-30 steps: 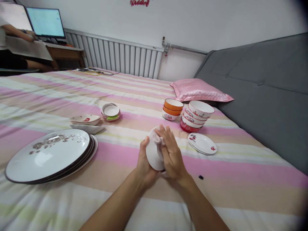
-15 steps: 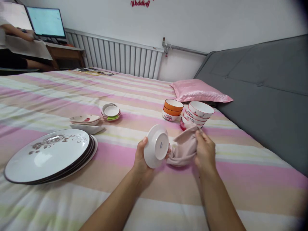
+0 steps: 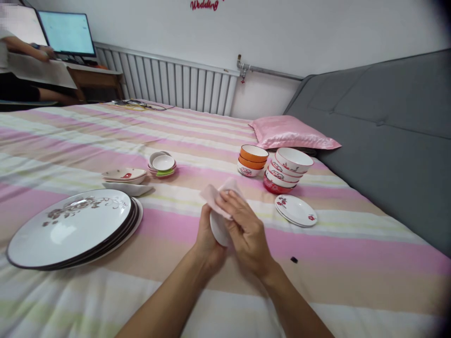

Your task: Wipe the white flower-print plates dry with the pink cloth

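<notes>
A small white dish is gripped at its left edge by my left hand, its underside turned toward me in part. Over it my right hand presses a pale pink cloth, fingers bent around the fabric. Cloth and fingers hide most of the dish. To the right, small white plates with red flowers lie stacked on the striped bedsheet. Behind them rise a pile of white and red bowls and a pile of orange and white bowls.
Large flower-patterned plates are stacked at the left. Boat-shaped dishes and small round bowls sit beyond them. A black bit lies near my right forearm. A pink pillow rests by the grey headboard. Someone sits far left.
My right hand has moved left with the cloth, from beside the dish onto its underside. The flowered plates at right, formerly covered, now show. My left hand stays in place with the dish.
</notes>
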A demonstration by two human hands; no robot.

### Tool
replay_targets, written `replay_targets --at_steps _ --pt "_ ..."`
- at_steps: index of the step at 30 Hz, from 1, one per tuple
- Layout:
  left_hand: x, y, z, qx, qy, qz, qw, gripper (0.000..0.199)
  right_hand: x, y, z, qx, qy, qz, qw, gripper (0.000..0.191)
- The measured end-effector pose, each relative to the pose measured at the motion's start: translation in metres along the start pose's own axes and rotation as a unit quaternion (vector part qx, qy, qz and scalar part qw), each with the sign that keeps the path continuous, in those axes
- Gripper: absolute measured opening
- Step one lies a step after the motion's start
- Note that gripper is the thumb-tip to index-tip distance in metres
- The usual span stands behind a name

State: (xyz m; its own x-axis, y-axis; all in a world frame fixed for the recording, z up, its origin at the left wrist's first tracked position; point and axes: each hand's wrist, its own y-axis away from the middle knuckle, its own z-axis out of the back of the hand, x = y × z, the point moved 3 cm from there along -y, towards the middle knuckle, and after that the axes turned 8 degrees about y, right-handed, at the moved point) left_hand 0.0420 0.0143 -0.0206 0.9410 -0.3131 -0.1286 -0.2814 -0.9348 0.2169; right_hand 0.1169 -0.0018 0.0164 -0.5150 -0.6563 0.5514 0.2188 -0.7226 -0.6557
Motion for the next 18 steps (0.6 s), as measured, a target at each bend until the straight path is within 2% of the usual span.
replay_targets --at_steps 2,4,6,11,15,18 --pt "-0.002 -0.001 0.0 0.018 0.023 0.002 1.0 0.04 0.005 0.002 -0.006 0.023 0.062 0.04 0.997 0.036" --pt "-0.001 -0.001 0.0 0.031 0.03 0.017 0.999 0.043 0.003 0.002 -0.006 0.023 0.108 0.048 0.993 0.036" --pt "0.0 0.001 0.0 0.02 0.021 0.03 0.999 0.043 -0.002 0.002 -0.004 0.015 0.13 0.046 0.99 0.035" --pt "0.003 0.006 -0.003 -0.03 -0.015 0.043 0.998 0.049 -0.013 0.0 0.002 0.006 0.116 0.03 0.993 0.038" --pt "0.004 0.007 -0.007 -0.013 -0.016 0.047 0.999 0.048 -0.016 0.0 0.003 0.002 0.094 0.008 0.996 0.039" --pt "0.003 0.006 -0.008 0.008 -0.001 0.039 0.999 0.043 -0.019 0.0 0.004 -0.024 0.075 -0.018 0.997 0.041"
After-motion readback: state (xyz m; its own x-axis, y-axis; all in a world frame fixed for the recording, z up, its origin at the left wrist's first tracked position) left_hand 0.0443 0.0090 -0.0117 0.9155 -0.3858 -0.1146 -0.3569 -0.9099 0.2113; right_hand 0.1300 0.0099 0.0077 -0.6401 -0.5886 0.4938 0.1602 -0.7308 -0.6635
